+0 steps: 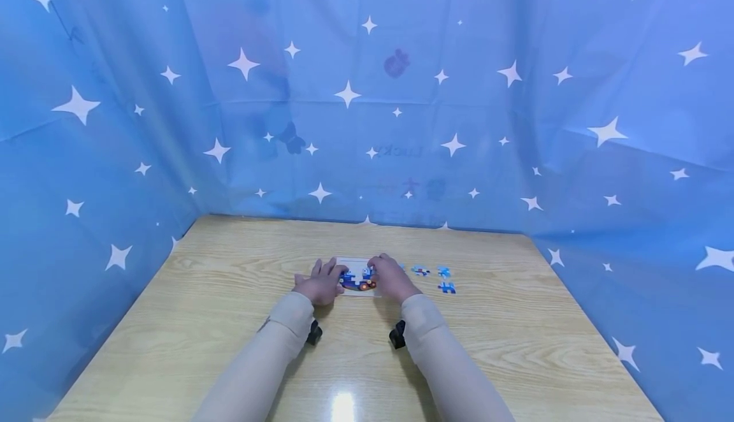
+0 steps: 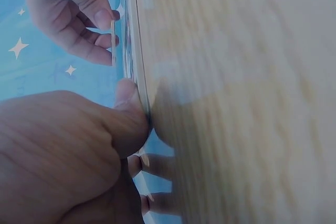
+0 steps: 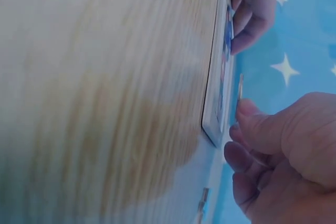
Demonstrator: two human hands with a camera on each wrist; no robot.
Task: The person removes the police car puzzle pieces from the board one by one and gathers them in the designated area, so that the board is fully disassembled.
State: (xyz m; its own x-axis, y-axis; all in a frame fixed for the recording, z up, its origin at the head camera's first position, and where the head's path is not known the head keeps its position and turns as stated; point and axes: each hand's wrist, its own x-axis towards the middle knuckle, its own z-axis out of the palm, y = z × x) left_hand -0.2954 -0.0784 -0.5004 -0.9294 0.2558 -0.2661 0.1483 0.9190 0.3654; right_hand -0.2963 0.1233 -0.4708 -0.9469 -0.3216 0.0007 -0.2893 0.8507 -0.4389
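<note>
A jigsaw puzzle board (image 1: 357, 261) with a white border and a blue vehicle picture lies flat on the table. My left hand (image 1: 322, 283) rests on its left side, fingers spread. In the left wrist view, the thumb (image 2: 128, 100) presses at the board's edge. My right hand (image 1: 394, 280) is over the board's right side. Between thumb and fingers it pinches a thin puzzle piece (image 3: 240, 87), seen edge-on and held just above the board. The piece's printed face is hidden.
To the right of the board lie several loose blue puzzle pieces (image 1: 447, 287) on the wooden table (image 1: 229, 320). A blue curtain (image 1: 344, 154) with white stars hangs behind the table and along both sides.
</note>
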